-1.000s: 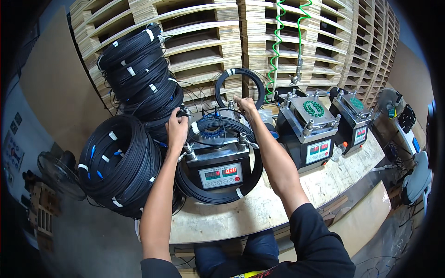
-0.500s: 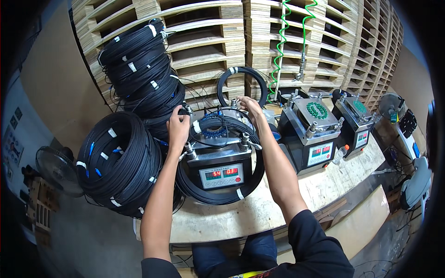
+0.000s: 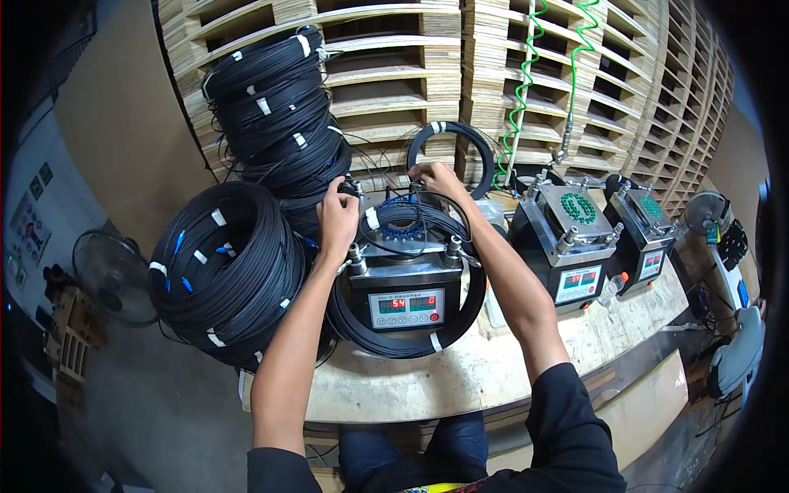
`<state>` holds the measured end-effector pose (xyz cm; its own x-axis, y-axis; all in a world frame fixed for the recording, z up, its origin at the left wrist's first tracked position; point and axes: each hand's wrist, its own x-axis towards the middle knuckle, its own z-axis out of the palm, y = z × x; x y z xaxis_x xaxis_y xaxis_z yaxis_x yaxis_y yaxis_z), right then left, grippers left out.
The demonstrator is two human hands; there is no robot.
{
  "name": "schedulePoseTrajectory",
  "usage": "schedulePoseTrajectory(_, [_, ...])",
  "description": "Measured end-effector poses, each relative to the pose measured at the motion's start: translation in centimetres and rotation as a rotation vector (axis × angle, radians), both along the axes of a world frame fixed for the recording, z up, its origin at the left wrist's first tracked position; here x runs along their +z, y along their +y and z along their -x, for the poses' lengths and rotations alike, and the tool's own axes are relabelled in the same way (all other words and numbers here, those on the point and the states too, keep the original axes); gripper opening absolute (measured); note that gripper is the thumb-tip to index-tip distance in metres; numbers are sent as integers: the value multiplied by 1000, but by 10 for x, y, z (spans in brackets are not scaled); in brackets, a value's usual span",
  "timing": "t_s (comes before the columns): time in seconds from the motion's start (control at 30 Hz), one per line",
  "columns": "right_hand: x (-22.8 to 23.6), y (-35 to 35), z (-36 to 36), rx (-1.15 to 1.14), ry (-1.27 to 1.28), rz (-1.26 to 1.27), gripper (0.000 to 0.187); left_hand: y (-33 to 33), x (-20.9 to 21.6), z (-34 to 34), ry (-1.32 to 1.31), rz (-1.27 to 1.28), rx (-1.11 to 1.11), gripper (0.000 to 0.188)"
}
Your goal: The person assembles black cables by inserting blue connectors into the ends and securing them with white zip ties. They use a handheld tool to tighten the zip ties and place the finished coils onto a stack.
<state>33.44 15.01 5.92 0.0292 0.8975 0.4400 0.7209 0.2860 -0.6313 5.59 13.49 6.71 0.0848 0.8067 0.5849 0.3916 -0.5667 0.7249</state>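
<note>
The black-sided machine (image 3: pixel 407 277) stands before me, the surface (image 3: pixel 386 386) leaving room along its near edge. A cable coil (image 3: pixel 396 347) rings its front (presumably to keep slack within reach). Beyond, my left hand (image 3: pixel 338 220) and right hand (image 3: pixel 442 179) bend at its rear corners; whether the fingers grip, I can't tell. Farther, a tall coil stack (image 3: pixel 279 123) limits my left.

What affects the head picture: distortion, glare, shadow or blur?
In the head view, the table edge bows and the rim goes black; in the head view, the middle machine has glints on its metal, and the coils lose detail in darkness; in the head view, the left hand and right hand look fairly sharp, but their contacts are too small to tell.
</note>
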Motion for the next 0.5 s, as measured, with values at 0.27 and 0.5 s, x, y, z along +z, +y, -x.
schedulePoseTrajectory(0.27, [-21, -46, -24, 113, 292, -80, 65, 10, -5, 5, 46, 106, -8, 63])
schedulePoseTrajectory(0.5, [-10, -161, 38, -33, 343, 1, 42, 53, -24, 1, 145, 418, -68, 78])
